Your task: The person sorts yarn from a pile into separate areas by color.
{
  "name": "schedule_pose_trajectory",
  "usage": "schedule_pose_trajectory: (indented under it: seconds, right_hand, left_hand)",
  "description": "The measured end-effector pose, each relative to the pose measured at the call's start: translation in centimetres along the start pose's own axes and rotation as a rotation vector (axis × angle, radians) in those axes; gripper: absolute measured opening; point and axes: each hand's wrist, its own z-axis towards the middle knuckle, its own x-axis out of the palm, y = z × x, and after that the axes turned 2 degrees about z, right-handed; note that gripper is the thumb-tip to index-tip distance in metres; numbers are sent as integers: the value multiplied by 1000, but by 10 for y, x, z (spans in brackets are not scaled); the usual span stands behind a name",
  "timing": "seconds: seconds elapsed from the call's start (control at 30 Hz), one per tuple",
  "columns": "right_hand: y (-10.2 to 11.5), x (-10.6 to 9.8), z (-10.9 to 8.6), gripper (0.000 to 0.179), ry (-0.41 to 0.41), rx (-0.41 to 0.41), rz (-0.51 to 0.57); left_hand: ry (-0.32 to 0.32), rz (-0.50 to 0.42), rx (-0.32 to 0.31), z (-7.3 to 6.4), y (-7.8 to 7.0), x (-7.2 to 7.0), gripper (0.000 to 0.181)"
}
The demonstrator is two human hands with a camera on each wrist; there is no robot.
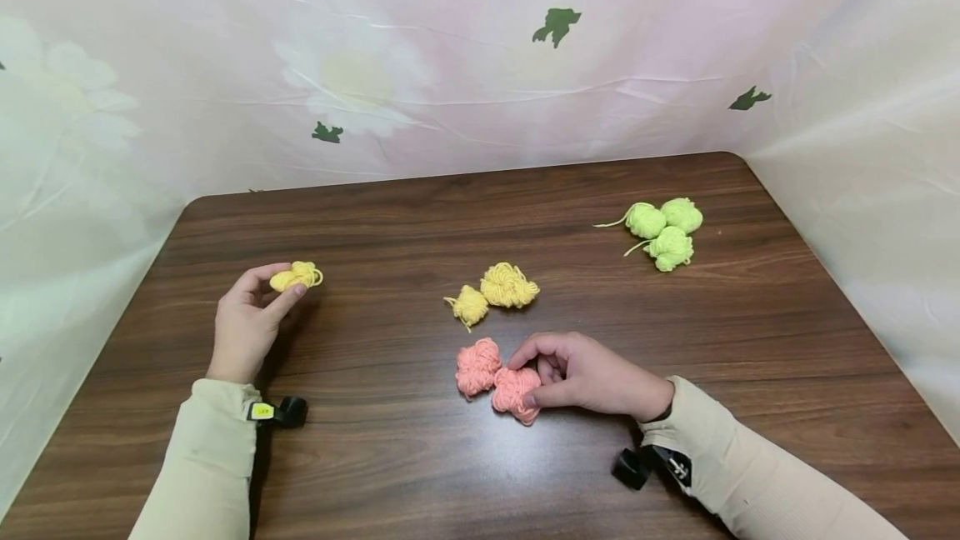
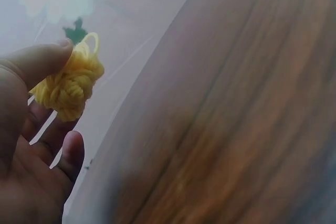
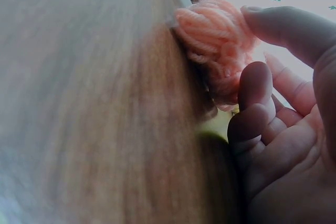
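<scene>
Between its thumb and fingers my left hand (image 1: 246,323) pinches a small yellow yarn ball (image 1: 296,276), held above the table's left side; a loop of yarn sticks out from the ball (image 2: 71,85) in the left wrist view. My right hand (image 1: 596,375) has its thumb and index finger around a pink yarn ball (image 1: 516,394) near the table's front middle. In the right wrist view this pink ball (image 3: 218,38) sits between the fingertips, low by the tabletop. A second pink yarn ball (image 1: 477,367) touches it on the left.
Just behind the pink balls lie a larger yellow yarn ball (image 1: 508,285) and a smaller yellow one (image 1: 470,307), side by side. Three green yarn balls (image 1: 671,249) cluster at the back right, with loose tails. Patterned cloth (image 1: 465,65) encloses the brown wooden table (image 1: 360,457) behind and at the sides.
</scene>
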Motion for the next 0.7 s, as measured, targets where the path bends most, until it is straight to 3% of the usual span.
schedule_pose_trajectory:
  seconds: [0.3,0.7]
  right_hand:
    - [-1,0,0,31,-1,-19,-1]
    - [-1,0,0,31,5,-2,0]
  left_hand:
    - [-17,22,-46,4,11,-13,43]
    - [-4,58,-52,5,19,-16,46]
